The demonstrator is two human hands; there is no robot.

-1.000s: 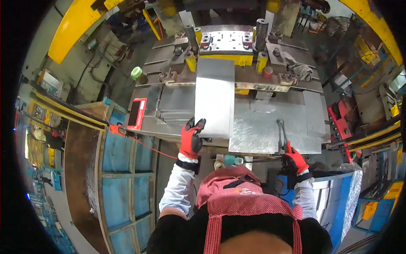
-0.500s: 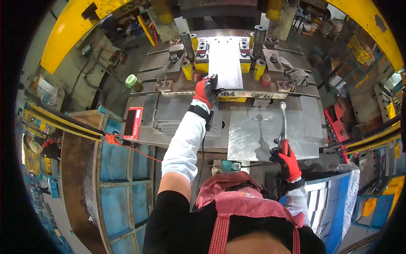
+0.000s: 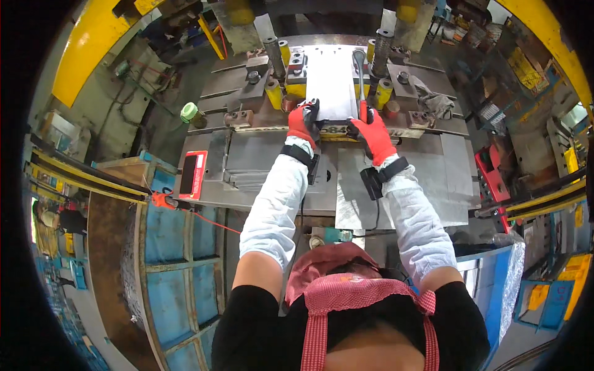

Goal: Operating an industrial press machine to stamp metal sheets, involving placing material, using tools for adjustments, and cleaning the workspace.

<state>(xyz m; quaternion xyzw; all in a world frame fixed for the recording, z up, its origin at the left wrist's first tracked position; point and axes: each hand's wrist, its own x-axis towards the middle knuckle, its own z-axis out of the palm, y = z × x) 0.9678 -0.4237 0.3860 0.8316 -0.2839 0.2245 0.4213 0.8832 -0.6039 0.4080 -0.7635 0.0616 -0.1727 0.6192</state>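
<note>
A bright metal sheet (image 3: 333, 83) lies lengthwise across the die block (image 3: 291, 119) of a press. My left hand (image 3: 303, 125), in a red and black glove, is closed at the sheet's near left corner; its fingertips are partly hidden. In my right hand (image 3: 375, 137), gloved alike, is a long metal tool (image 3: 360, 74) with a rounded head, shaped like a ratchet wrench. Its shaft points away from me along the sheet's right edge. Whether the tool's head touches the sheet I cannot tell.
Guide posts (image 3: 382, 52) and yellow cylinders (image 3: 273, 93) flank the sheet. Stacked grey sheets (image 3: 253, 154) lie near left beside a red-framed phone-like item (image 3: 194, 175). Another wide sheet (image 3: 427, 185) lies near right. A grey rag (image 3: 436, 104) rests on the bed's right side.
My right hand has swung forward and left from over the near right sheet, bringing the metal tool to the bright sheet's right edge. My left hand stays by the near left corner.
</note>
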